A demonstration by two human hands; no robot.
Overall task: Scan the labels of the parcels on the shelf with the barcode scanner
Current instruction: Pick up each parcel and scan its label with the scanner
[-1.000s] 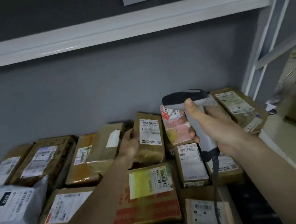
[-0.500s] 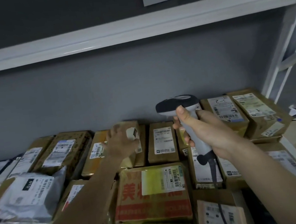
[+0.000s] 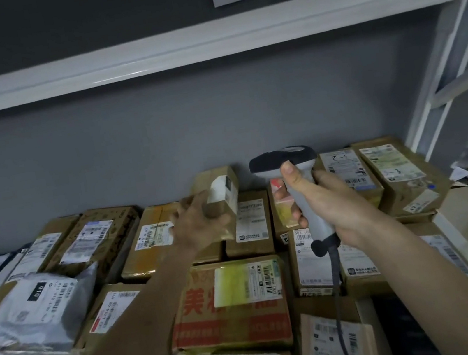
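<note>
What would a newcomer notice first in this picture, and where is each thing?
At centre right, the right hand grips a grey barcode scanner. Left of it, the left hand holds a small brown parcel tilted up. Below lies a carton with red print.

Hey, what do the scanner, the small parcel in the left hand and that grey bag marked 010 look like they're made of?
Barcode scanner: looks like moulded plastic, matte light grey body, darker head.
Small parcel: seems brown cardboard wrapped in shiny tape, with a white paper label.
Grey bag: probably thin plastic film; it is wrinkled and slightly glossy.
</note>
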